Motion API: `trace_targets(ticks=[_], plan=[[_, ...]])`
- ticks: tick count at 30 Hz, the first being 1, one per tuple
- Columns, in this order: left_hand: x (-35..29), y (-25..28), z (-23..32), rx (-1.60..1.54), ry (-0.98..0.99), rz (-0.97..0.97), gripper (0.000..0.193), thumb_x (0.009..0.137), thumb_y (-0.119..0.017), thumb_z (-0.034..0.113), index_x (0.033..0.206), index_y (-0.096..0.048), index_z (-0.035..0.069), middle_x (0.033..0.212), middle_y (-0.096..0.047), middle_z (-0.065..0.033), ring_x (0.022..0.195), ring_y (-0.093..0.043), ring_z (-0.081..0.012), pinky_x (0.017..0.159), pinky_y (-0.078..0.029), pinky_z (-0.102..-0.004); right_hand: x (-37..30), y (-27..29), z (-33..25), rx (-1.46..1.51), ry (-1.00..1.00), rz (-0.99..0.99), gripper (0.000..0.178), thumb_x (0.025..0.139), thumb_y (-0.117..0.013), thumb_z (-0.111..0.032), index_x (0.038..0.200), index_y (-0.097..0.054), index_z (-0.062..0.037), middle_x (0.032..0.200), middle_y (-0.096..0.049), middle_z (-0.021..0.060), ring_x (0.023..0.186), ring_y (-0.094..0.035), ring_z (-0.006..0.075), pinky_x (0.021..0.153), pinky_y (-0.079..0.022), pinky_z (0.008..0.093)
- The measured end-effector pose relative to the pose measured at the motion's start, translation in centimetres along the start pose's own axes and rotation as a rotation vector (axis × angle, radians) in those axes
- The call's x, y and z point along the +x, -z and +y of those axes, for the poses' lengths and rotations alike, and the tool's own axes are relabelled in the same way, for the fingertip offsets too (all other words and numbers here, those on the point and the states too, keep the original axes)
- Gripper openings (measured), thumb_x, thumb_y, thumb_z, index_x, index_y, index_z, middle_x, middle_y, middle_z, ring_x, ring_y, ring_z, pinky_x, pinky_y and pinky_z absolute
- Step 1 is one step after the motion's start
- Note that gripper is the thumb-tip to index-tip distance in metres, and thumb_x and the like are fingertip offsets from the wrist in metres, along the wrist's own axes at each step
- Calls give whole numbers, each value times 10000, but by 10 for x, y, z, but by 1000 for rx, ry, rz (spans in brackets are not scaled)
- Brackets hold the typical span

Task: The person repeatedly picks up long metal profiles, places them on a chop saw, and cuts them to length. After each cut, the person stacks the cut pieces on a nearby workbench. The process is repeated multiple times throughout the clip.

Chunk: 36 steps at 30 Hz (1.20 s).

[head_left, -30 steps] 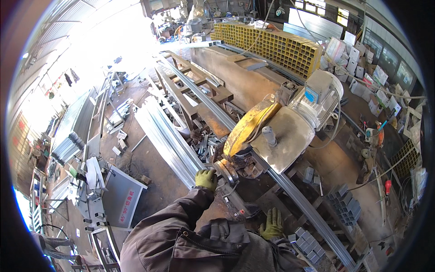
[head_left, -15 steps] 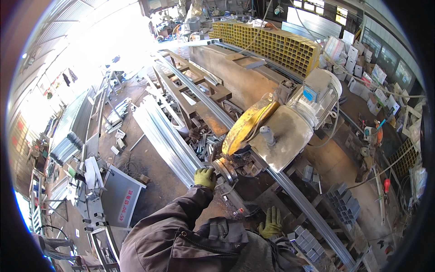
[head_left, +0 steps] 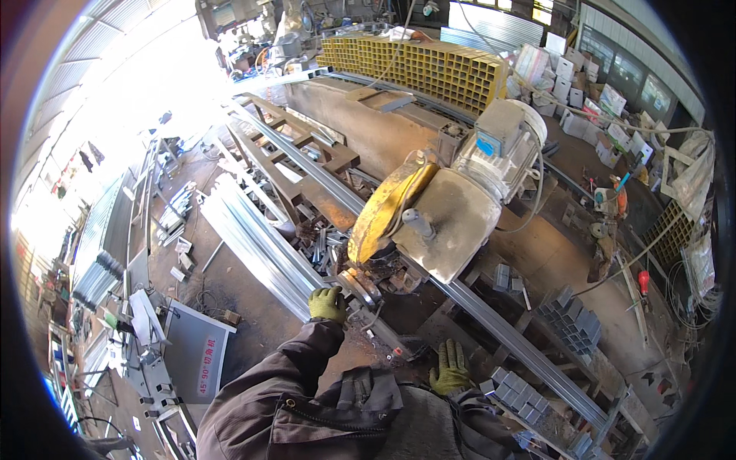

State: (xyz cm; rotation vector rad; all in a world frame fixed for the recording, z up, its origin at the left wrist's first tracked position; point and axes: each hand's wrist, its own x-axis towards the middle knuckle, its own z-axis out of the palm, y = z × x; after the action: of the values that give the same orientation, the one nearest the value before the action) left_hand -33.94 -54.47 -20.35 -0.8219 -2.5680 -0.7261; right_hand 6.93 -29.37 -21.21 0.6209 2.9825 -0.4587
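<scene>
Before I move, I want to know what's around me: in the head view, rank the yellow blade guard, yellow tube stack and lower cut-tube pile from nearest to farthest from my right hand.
From the right hand:
1. Lower cut-tube pile: just to its right.
2. Yellow blade guard: ahead, slightly left.
3. Yellow tube stack: far background.

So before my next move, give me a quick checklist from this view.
1. Hands covered: ok, the left hand and right hand are both gloved.
2. Right hand apart from the yellow guard: ok, it is open, nearer the body.
3. Left hand's hold: cannot tell, its fingers curl near the round metal part and its underside is hidden.
4. Nothing turning under the guard: cannot tell, the guard covers it.
5. Long steel profiles seated: cannot tell, the machine hides part of them.
</scene>
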Motion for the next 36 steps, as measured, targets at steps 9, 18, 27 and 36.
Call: trace_targets(ticks=[9,18,27,36], plan=[[-2,-11,-11,15,35,-84,284,996,-783,268,1257,-835,168,1166,-841,-152,1221,-737,-459,1101,-541,-614,-1,7,-1,46,6,3,964,1111,-616,-502,1902,-273,-69,1992,-187,214,1832,-179,453,1470,-191,628],[-1,-16,-14,-13,-31,5,283,968,-786,219,1242,-835,167,1092,-826,-162,1113,-739,-455,1030,-555,-607,-4,-5,-1,0,26,161,927,1088,-674,-445,1884,-354,-95,1975,-269,192,1806,-269,454,1443,-273,632],[1,-13,-11,-27,-42,16,261,975,-774,206,1224,-837,165,1073,-827,-161,1096,-737,-451,1015,-551,-607,-3,-4,-1,4,28,177,952,1034,-725,-397,1874,-388,-99,1976,-269,185,1804,-276,446,1427,-303,632],[0,-12,-9,-9,-5,-5,259,983,-783,234,1230,-841,184,1120,-835,-165,1132,-743,-460,1033,-561,-613,-2,-7,3,5,46,144,993,1071,-690,-476,1901,-303,-94,1990,-214,189,1818,-225,457,1454,-251,631]])
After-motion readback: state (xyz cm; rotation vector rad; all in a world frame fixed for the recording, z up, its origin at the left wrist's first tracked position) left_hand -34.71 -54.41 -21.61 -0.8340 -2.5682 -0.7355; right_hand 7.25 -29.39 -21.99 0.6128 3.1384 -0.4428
